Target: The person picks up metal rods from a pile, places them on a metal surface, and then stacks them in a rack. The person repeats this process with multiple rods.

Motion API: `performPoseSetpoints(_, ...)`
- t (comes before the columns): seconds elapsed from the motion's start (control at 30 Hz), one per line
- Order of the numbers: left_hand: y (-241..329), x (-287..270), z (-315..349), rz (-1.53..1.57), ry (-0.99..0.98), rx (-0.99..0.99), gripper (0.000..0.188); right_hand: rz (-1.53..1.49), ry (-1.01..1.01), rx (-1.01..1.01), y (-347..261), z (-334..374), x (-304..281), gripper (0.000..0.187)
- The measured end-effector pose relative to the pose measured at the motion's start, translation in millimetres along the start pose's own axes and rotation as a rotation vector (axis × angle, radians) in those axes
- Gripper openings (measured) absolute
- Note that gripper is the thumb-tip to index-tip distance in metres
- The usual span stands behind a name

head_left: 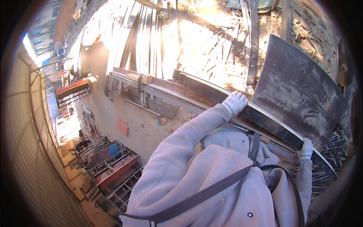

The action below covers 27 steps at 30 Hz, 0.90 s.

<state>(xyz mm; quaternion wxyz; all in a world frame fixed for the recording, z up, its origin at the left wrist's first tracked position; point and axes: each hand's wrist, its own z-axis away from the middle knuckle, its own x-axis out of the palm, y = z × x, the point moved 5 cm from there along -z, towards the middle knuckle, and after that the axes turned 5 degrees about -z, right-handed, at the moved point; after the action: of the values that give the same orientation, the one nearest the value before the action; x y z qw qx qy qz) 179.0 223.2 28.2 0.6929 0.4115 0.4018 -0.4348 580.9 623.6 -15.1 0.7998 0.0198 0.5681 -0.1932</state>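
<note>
A long, narrow dark board [270, 123] with a pale upper edge runs diagonally in front of my body, from the upper middle to the lower right. My left hand [235, 103], in a white knitted glove, is closed over its upper edge near the middle. Farther right, my right hand [305, 150], gloved the same way, is closed on the board near its right end; some of its fingers are hidden. A long wooden and metal bench or rail [166, 92] lies beneath and along the board. Just beyond it leans a large, dusty dark panel [298, 90].
Small wood blocks [146, 78] sit on the bench's left part. Long planks or strips [141, 41] lie beyond, in glaring sun. Wood scraps [306, 28] cover the far ground. Metal frames [115, 166] stand at lower left, near a corrugated wall [22, 125]. Metal pieces [331, 149] lie at right.
</note>
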Motion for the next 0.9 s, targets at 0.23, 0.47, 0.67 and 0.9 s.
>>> performPoseSetpoints(0.23, 7, -14, -2, 0.004, 0.018, 0.029, 0.045, 0.012, -0.044, -0.006, 35, 16, 15, 0.076)
performPoseSetpoints(0.47, 28, -13, -15, 0.032, -0.001, 0.040, 0.042, 0.038, -0.136, 0.027, 77, 25, 30, 0.082)
performPoseSetpoints(0.67, 25, 0, -18, -0.128, 0.139, -0.032, 0.040, 0.125, -0.102, -0.008, 68, 8, 44, 0.113)
performPoseSetpoints(0.9, 21, 9, -29, 0.017, -0.097, -0.013, 0.030, 0.059, -0.221, 0.137, 75, 20, 56, 0.104)
